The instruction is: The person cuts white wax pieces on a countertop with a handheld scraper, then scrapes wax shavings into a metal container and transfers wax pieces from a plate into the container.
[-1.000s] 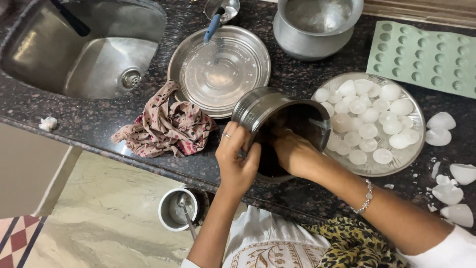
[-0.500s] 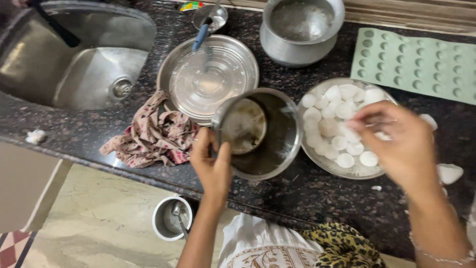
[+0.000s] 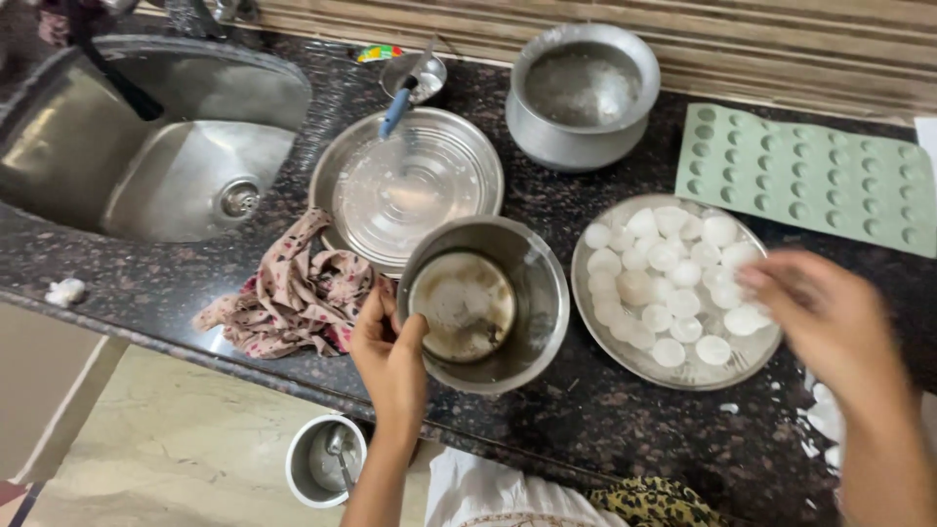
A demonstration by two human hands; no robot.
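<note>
Fingers (image 3: 376, 317) of the left hand (image 3: 390, 356) closed on the near-left rim of a steel pot (image 3: 485, 303), thumb inside the wall; pot stands upright on the dark speckled desk (image 3: 586, 429), at its front edge, centre of view. Far left: steel sink (image 3: 166, 146) sunk into the desk, drain visible, a small white scrap (image 3: 65, 291) on the desk edge below it. Next, a crumpled patterned cloth (image 3: 288, 293) lying on the desk, just beside the left hand. Behind cloth and pot: an empty round steel plate (image 3: 405, 190), its rim touching or just behind the pot; a blue-handled utensil (image 3: 398, 102) leans over its far edge. Below the desk edge, on the floor: a small steel cup (image 3: 325, 461) with a spoon in it. Behind, right of centre: a grey metal vessel (image 3: 583, 93), upright. Right of the pot: a steel tray (image 3: 673, 376) filled with white round pieces (image 3: 664, 268), close beside the pot. Right hand (image 3: 830, 317) over the tray's right edge, blurred, fingers loosely spread, empty as far as can be seen. Far right: a green dimpled mould tray (image 3: 805, 176) lying flat.
</note>
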